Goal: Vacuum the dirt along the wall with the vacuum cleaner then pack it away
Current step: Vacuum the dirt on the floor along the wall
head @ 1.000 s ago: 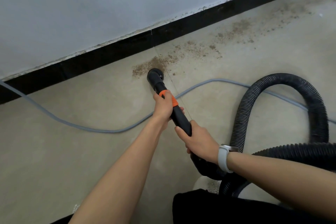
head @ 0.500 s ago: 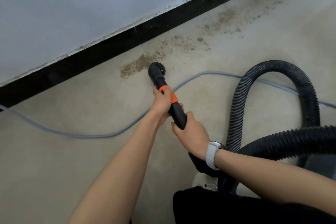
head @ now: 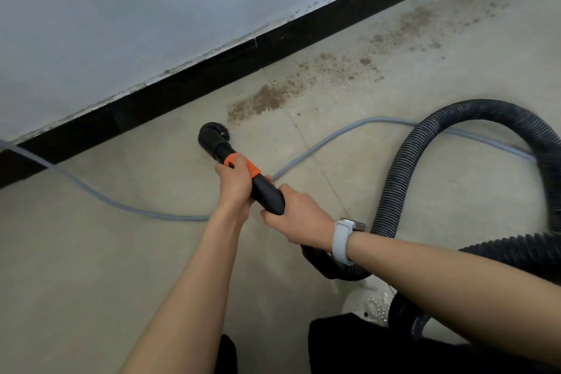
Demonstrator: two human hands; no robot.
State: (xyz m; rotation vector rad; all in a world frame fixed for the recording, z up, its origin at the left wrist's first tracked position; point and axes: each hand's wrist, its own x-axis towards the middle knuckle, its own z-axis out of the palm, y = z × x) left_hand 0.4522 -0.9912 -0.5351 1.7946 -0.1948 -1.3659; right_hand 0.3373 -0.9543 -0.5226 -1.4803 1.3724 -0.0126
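A black vacuum nozzle [head: 258, 184] with an orange band ends in a round brush head [head: 212, 135] that sits on the floor. My left hand [head: 235, 181] grips the nozzle at the orange band. My right hand [head: 299, 220] grips its rear end, a white watch on the wrist. Brown dirt [head: 262, 100] lies in a patch just right of the brush head and trails along the black baseboard [head: 182, 85] toward the upper right. The ribbed black hose [head: 425, 149] loops away on the right.
A grey power cable [head: 121, 205] snakes across the tiled floor, passing under the nozzle. The pale wall [head: 121, 9] rises above the baseboard. A white shoe [head: 367, 307] and dark trousers [head: 349, 346] show at the bottom edge.
The brush head has pulled back and to the left, off the dense edge of the dirt patch. Both hands kept their hold on the nozzle.
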